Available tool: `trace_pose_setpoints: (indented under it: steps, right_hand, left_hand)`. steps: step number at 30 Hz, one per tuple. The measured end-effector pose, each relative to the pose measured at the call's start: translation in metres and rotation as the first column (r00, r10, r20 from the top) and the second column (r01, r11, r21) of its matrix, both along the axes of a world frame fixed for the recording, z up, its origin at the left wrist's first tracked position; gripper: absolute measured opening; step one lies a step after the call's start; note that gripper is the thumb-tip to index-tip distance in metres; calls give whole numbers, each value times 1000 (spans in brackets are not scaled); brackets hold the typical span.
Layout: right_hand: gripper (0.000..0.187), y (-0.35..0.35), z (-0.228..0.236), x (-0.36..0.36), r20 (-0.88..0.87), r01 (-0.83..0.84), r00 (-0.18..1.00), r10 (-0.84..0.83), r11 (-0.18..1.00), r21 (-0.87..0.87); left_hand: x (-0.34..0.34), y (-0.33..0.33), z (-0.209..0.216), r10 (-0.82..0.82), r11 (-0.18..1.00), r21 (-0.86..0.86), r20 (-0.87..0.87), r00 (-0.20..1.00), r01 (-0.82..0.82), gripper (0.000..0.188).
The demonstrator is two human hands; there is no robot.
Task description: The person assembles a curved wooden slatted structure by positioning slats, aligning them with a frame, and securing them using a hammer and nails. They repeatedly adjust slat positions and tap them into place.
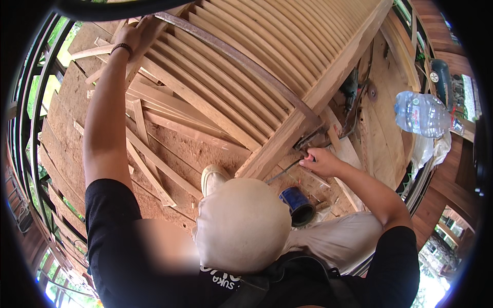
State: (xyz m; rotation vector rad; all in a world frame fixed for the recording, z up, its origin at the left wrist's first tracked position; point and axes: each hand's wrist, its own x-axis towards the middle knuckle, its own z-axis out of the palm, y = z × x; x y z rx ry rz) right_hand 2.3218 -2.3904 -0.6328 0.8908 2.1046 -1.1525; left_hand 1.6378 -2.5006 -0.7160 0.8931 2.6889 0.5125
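A louvred wooden panel (241, 51) with many slats lies tilted ahead of me. Across its slats runs a long, rusty metal bar clamp (239, 60). My left hand (132, 37), a dark beaded bracelet at its wrist, grips the panel's far left rail beside the clamp's end; its fingertips are partly hidden. Low on the right, my right hand (322, 162) is closed on a thin metal rod (283, 171) at the clamp's near end, just off the panel's near right rail (287, 134). The clamp's screw end is partly covered by that hand.
Loose wooden strips (154, 164) lie on the dusty plank floor to the left. A dark blue can (298, 205) stands close by my bent knee (244, 226). To the right are a large clear plastic bottle (422, 114), a dark cable (363, 87) and more boards.
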Motion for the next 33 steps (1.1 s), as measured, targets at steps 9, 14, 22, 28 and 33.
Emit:
trace_pose_setpoints:
  steps: [9,14,22,28,33]
  right_hand:
    - [51,-18,-7,-11,74,83,993,-96,983,165]
    - [54,-3,-13,-11,229,21,973,-29,999,36]
    - [48,-12,8,-5,-65,64,996,-56,989,134]
    - [39,-31,-20,10,-141,116,987,-76,946,303]
    - [42,-9,-18,2,92,77,992,-82,995,56]
  left_hand:
    - [15,-13,11,94,994,91,-347,933,-66,57]
    - [217,-65,54,179,495,818,234,956,-293,38]
    - [422,-153,27,-108,592,181,983,146,-785,30]
    - [438,-130,20,-205,749,45,964,-167,-662,35]
    - [440,-118,-1,-265,743,-16,911,-317,-669,34]
